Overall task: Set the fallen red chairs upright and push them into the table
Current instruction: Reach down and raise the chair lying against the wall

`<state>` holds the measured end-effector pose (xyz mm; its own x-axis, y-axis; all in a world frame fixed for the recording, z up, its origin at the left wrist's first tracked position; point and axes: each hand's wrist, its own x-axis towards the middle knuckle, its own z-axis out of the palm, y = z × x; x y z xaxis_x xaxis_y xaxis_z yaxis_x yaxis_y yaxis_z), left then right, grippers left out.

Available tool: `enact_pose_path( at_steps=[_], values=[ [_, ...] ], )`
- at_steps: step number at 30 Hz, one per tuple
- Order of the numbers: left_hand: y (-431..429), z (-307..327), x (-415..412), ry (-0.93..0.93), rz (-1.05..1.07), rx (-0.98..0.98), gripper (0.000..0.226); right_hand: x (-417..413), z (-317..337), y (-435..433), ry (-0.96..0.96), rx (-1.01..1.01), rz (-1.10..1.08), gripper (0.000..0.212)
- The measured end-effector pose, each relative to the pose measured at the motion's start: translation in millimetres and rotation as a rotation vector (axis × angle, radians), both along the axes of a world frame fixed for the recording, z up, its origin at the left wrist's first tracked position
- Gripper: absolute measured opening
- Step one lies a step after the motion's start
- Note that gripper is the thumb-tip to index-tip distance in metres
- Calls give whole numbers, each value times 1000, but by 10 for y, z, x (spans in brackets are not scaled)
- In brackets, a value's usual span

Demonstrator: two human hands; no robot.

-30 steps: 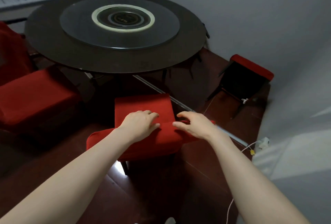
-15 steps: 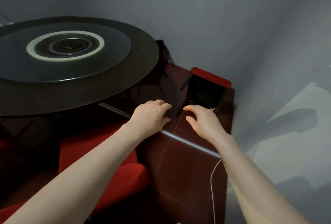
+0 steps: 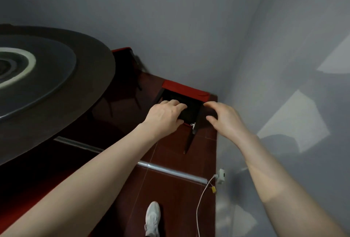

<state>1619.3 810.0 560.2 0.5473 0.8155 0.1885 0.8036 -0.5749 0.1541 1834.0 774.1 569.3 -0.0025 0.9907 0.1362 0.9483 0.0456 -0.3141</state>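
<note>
- One round dark worktop (image 3: 56, 85) is filling the left side.
- Two red chairs are showing: a fallen red chair (image 3: 186, 89) right of the worktop, and a second chair's red edge (image 3: 122, 50) behind it.
- Two hands, the left hand (image 3: 164, 117) and the right hand (image 3: 225, 121), are hovering right of the worktop.
- One white shoe (image 3: 152, 217), one white cable (image 3: 197, 208) and one metal floor strip (image 3: 166, 171) are lying below the worktop's right edge.
</note>
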Motion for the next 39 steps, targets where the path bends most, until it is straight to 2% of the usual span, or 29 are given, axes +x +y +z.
enact_pose_path(
  at_steps=[11, 17, 24, 28, 33, 39],
  values=[
    [2513, -27, 1108, 43, -106, -6, 61, 1074, 9, 2086, -4, -35, -98, 51],
    [3467, -207, 1683, 72, -149, -56, 62, 1668, -134, 2925, 4, -96, -155, 53],
    [4495, -408, 2057, 62, -35, -96, 62, 2184, -284, 4249, 8, -100, -17, 53],
    [4981, -356, 1851, 42, 63, -80, 61, 2054, -257, 5017, 1, -81, 101, 54],
    [5548, -364, 1185, 35, 225, -76, 59, 1417, -335, 5876, 31, -82, 259, 53],
    [6221, -357, 254, 64, 248, -46, 58, 518, -429, 6679, 51, -99, 312, 53]
  ],
)
